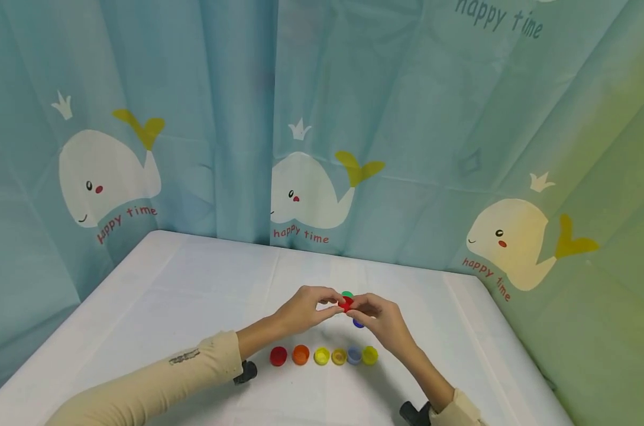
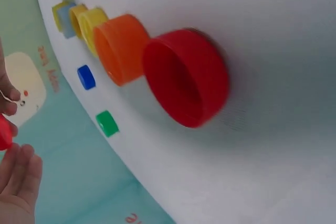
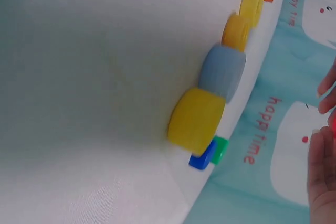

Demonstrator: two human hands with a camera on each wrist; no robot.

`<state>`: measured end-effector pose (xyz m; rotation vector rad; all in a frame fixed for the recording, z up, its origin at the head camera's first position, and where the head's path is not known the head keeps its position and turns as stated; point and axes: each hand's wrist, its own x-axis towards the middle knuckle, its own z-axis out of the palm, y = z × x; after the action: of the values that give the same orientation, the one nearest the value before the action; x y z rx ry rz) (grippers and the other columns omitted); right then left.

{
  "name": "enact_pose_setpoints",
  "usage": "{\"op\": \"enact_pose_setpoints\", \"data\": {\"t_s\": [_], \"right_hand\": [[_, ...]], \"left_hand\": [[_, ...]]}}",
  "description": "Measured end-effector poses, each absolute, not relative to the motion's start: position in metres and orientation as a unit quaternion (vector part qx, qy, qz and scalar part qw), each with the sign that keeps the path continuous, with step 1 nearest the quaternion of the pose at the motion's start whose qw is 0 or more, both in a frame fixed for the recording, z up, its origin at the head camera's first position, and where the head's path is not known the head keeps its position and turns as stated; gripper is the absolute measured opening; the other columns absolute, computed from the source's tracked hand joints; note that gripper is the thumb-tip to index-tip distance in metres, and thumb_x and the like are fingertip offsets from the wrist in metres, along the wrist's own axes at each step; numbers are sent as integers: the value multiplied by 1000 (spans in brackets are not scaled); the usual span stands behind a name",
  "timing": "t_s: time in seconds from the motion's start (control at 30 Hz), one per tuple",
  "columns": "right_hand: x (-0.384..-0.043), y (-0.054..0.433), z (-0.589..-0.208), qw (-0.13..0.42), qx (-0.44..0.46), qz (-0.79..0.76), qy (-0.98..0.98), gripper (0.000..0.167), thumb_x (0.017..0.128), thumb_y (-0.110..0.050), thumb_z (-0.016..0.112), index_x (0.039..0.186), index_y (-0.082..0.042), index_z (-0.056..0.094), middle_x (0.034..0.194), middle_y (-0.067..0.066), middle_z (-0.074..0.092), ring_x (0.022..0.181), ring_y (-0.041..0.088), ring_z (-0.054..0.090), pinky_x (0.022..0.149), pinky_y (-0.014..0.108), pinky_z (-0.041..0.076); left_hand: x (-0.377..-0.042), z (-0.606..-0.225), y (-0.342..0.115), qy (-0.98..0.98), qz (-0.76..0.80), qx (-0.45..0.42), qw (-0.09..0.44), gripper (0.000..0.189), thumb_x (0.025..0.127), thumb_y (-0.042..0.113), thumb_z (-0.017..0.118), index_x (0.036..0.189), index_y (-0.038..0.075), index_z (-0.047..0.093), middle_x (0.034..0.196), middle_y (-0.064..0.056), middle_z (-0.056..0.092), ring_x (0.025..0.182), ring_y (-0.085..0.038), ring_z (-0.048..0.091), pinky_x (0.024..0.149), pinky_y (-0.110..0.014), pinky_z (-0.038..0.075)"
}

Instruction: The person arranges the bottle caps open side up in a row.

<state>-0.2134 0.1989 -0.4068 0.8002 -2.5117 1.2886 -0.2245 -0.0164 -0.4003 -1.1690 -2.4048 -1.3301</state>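
Above the middle of the table, both hands meet at a small red cap-like piece (image 1: 345, 304). My left hand (image 1: 307, 307) pinches it from the left between thumb and fingers. From the other side my right hand (image 1: 380, 316) pinches it too. Fingers cover part of the piece, and in the left wrist view only a bit of the red piece (image 2: 4, 134) shows at the edge. Just behind the hands lies a green cap (image 1: 347, 293). A blue cap (image 1: 358, 323) is partly hidden below the right hand.
A row of small round cups stands on the white table (image 1: 204, 284) nearer me: red (image 1: 278, 356), orange (image 1: 300, 355), yellow (image 1: 322, 355), amber (image 1: 339, 356), light blue (image 1: 354, 355) and yellow (image 1: 370, 355). A whale-print curtain (image 1: 236, 118) hangs behind the table.
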Motion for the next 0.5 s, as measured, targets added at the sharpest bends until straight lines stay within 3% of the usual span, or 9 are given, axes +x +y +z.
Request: {"op": "enact_pose_setpoints", "data": {"t_s": [0.23, 0.5], "right_hand": [[-205, 218, -402, 143, 293, 373, -869, 20, 77, -10, 77, 83, -22, 63, 91, -13, 66, 75, 7, 59, 63, 25, 52], [-195, 242, -404, 156, 295, 326, -884, 23, 73, -8, 80, 85, -22, 65, 88, -15, 64, 70, 4, 54, 57, 22, 50]], "left_hand": [[-218, -398, -1, -821, -343, -451, 75, 29, 94, 10, 57, 121, 1, 61, 121, -6, 62, 115, -15, 55, 94, -23, 41], [-212, -394, 15, -833, -244, -496, 22, 35, 98, 10, 48, 131, 1, 53, 136, -9, 49, 127, -16, 43, 101, -24, 33]]}}
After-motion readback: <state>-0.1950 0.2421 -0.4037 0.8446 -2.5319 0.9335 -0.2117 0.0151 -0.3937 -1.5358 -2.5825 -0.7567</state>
